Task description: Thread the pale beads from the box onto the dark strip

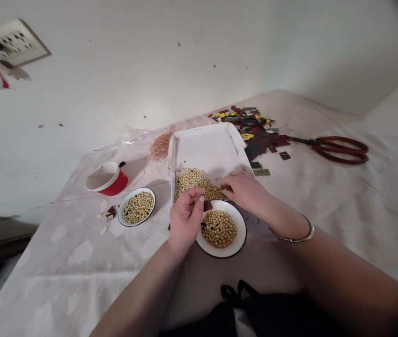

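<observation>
A white box lid (204, 145) lies on the table with many pale round beads (192, 179) at its near end. In front of it a white bowl (240, 234) holds more beads and a few black ones. My left hand (186, 220), at the bowl's left edge, pinches a small dark red card piece (208, 205) between thumb and finger. My right hand (244, 191) reaches over the lid's near right corner, its bent fingertips at the beads there. Whether those fingertips hold a bead is too small to tell.
To the left stand a smaller bead bowl (137, 207) and a red and white paper cup (111, 179). Pinkish wire (160, 147) lies behind the lid's left side. Cut card pieces (265, 142) and red-handled scissors (341, 150) are at the back right, near the wall (171, 61).
</observation>
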A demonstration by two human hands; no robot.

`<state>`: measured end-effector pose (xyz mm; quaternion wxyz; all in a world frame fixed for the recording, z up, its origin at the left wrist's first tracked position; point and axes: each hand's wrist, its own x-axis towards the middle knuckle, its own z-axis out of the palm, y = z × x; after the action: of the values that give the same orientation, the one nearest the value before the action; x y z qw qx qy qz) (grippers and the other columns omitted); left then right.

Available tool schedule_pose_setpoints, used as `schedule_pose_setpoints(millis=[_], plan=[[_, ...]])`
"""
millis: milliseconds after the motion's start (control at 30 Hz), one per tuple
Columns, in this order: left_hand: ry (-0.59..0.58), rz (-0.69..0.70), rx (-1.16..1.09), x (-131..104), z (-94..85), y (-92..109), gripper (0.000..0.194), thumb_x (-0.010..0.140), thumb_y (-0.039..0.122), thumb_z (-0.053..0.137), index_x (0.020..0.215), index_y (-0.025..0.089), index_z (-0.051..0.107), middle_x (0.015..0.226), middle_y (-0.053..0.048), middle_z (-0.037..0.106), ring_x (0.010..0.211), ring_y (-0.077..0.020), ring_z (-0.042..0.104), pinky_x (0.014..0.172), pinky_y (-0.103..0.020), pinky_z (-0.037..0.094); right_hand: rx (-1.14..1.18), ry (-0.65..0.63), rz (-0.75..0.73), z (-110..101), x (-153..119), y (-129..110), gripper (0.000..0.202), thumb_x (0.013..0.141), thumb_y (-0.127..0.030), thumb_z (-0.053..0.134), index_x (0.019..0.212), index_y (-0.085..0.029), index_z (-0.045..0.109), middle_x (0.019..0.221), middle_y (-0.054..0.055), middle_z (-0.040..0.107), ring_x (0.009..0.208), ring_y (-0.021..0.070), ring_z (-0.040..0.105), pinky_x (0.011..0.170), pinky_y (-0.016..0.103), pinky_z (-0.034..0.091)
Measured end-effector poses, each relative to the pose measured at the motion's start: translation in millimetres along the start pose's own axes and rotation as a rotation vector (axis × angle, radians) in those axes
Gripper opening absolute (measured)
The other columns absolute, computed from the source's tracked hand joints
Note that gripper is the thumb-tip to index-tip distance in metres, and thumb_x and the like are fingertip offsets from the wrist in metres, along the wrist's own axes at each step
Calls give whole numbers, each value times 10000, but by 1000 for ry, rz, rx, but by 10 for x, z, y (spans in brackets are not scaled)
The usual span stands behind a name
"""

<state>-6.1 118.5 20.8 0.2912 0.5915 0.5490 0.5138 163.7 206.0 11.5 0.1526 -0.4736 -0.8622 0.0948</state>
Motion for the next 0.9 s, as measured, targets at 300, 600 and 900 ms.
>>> schedule_pose_setpoints(millis=[300, 600, 900], plan=[[-8, 8, 16, 3, -6, 22, 157, 857, 249, 531, 991, 183, 580, 724, 4, 672, 662, -116, 651, 649, -238, 518, 234, 20, 58, -90, 10, -97, 113, 754, -142, 517, 703, -194, 604, 748, 32, 632, 690, 163, 528, 615, 295, 344], [-24, 28, -39, 15, -12, -36, 167, 859, 268, 528, 993, 182, 580, 817, -24, 678, 719, -126, 645, 671, -261, 534, 675, 4, -115, -278, -106, -378, 65, 779, -217, 562, 779, -219, 626, 771, -16, 641, 688, 115, 560, 626, 249, 405], [-26, 53, 1, 22, -24, -60, 161, 871, 260, 517, 998, 191, 588, 934, -45, 678, 867, -160, 638, 788, -317, 516, 610, 3, -171, -164, -121, -470, 74, 764, -212, 599, 718, -213, 540, 736, -24, 593, 703, 115, 526, 646, 253, 392]])
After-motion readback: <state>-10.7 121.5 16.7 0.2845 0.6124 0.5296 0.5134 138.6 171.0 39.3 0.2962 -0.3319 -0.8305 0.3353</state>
